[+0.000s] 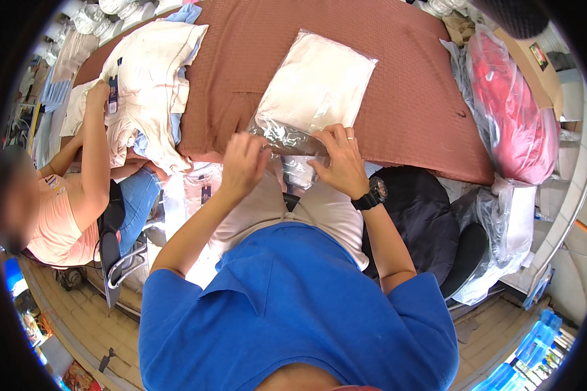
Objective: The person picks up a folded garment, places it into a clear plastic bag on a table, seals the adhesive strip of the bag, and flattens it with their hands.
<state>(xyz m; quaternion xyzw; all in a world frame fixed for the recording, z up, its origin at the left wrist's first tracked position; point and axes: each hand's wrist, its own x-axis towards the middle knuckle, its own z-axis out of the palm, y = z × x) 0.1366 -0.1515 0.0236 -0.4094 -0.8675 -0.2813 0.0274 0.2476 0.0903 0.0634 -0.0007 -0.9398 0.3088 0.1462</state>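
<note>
A cream folded garment (316, 81) lies inside a clear plastic bag (285, 135) on the table in front of me. The bag's see-through end points toward me and hangs over the near table edge. At its lower left corner is my left hand (244, 164), fingers curled and blurred; whether they grip the plastic is unclear. My right hand (343, 159), with a ring and a black wristwatch (372, 194), touches the bag's lower right corner. Its fingers reach over the plastic, and the thumb stands apart from them.
A brown cloth covers the table (411, 85). To the left, a seated person (72, 202) handles cream garments (153, 72) with a dark tag. Bagged red items (509, 111) lie at the right, beside a cardboard box (525, 65). A black bundle (411, 225) sits by my right side.
</note>
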